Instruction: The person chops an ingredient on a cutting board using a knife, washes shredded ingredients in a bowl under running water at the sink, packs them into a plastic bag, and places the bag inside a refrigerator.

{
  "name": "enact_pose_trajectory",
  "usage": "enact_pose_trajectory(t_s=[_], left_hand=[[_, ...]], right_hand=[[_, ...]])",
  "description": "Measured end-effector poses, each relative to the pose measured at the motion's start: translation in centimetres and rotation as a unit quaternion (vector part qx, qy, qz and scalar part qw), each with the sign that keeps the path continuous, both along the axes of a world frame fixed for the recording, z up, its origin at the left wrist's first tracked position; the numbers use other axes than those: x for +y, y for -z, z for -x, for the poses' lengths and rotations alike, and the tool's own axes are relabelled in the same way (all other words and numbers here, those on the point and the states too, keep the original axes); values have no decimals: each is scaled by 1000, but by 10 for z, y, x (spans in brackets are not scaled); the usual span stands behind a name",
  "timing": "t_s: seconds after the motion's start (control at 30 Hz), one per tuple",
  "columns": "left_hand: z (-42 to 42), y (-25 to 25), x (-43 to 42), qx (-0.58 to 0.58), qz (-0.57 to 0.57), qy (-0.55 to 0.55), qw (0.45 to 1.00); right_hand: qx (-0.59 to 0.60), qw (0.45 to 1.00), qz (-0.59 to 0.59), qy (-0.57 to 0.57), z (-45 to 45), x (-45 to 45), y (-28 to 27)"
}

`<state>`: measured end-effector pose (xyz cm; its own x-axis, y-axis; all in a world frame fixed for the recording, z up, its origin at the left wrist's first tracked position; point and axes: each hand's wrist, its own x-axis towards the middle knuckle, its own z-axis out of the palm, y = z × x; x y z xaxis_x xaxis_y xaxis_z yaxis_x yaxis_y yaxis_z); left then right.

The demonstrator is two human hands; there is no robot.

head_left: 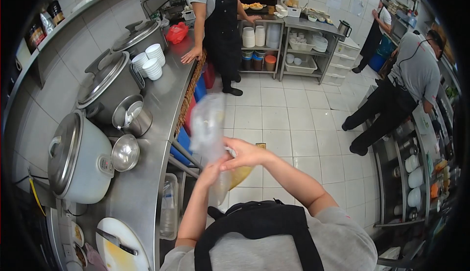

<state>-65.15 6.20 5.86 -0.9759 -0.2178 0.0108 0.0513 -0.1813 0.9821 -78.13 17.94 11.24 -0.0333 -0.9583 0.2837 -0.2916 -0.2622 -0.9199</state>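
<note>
In front of my chest both hands are together at a translucent plastic bag (207, 121), which is blurred and stands up above them. My left hand (213, 171) has its fingers closed round the bag's lower part. My right hand (241, 153) is bent over the same spot, fingers curled in against the bag and touching the left. Below the right hand hangs a yellow item (240, 175), partly hidden; whether it is in the bag cannot be made out.
On the left a steel counter (152, 119) bears a rice cooker (85, 158), pots, a metal bowl (126, 152), stacked white cups (152, 63) and a cutting board (115, 232) with a knife. One person stands at its far end; another bends by the right shelves.
</note>
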Motion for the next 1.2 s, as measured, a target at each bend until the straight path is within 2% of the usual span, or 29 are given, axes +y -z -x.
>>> enact_pose_trajectory(t_s=[0.03, 0.07, 0.1, 0.13, 0.17, 0.2, 0.23, 0.27, 0.3, 0.37, 0.47, 0.53, 0.6, 0.67, 0.7, 0.73, 0.8, 0.83, 0.9, 0.93, 0.97, 1.0, 1.03, 1.07, 1.1, 1.13, 1.17, 1.2], left_hand=[[10, 0, 17, -20, 64, 35, 997], [15, 2, 32, -43, 126, 72, 989], [21, 9, 41, -42, 127, 71, 988], [24, 19, 47, -39, 17, 73, 996], [30, 27, 50, -33, -91, 74, 993], [36, 30, 51, -36, -89, 76, 993], [43, 32, 52, -13, -69, 150, 986], [51, 34, 52, 10, -49, 224, 973], [58, 27, 58, 9, -47, 228, 973], [73, 11, 82, 24, 120, 220, 968], [105, 39, 92, 40, 195, 207, 958], [112, 24, 100, 30, 162, 201, 966], [122, 15, 102, 22, 126, 201, 971], [121, 19, 101, 26, 136, 42, 990], [128, 18, 97, 18, 129, 53, 990], [144, 14, 87, 21, 33, 129, 991], [171, 11, 65, 24, -163, 259, 952], [183, 6, 55, 30, -192, 291, 937], [201, -7, 37, 42, -218, 323, 920], [209, -13, 31, 47, -204, 362, 909], [215, -18, 29, 53, -189, 403, 894], [219, -22, 30, 55, -191, 411, 890], [218, -27, 32, -15, -165, 344, 924], [219, -28, 34, -86, -135, 274, 948], [227, -31, 35, -91, -132, 285, 945], [240, -35, 35, -22, -49, 405, 913], [247, -37, 35, 48, 33, 515, 855], [249, -39, 36, 46, 35, 525, 849]], right_hand=[[-3, 1000, 0, -3, -2, 12, -18], [-54, 986, -148, 59, -5, 29, -38], [-97, 945, -289, 120, -2, 41, -53], [-98, 945, -288, 120, 4, 49, -42], [-119, 969, -146, 163, 10, 55, -25], [-140, 969, -2, 203, 11, 61, -20], [-142, 968, 0, 206, 15, 67, -19], [-194, 952, 4, 236, 18, 72, -20], [-246, 932, 8, 266, 20, 76, -21], [-239, 923, 47, 298, 19, 68, -9], [-215, 915, 97, 329, 19, 59, -23], [-201, 910, 108, 345, 23, 58, -38], [-120, 924, 131, 338, 33, 57, -49], [-57, 927, 161, 334, 46, 61, -68], [6, 918, 189, 349, 54, 65, -82], [67, 906, 213, 359, 63, 72, -96], [78, 910, 196, 358, 88, 89, -121], [75, 911, 192, 358, 93, 98, -131], [204, 790, 221, 534, 99, 108, -146], [209, 788, 222, 535, 92, 103, -141], [299, 847, 137, 418, 81, 95, -127], [377, 878, 43, 291, 77, 89, -113], [377, 876, 36, 299, 82, 84, -96], [555, 777, 65, 289, 88, 78, -76], [709, 647, 89, 267, 93, 77, -67], [707, 645, 83, 277, 99, 79, -74], [746, 615, -69, 245, 110, 82, -84], [766, 569, -220, 205, 118, 86, -92]])
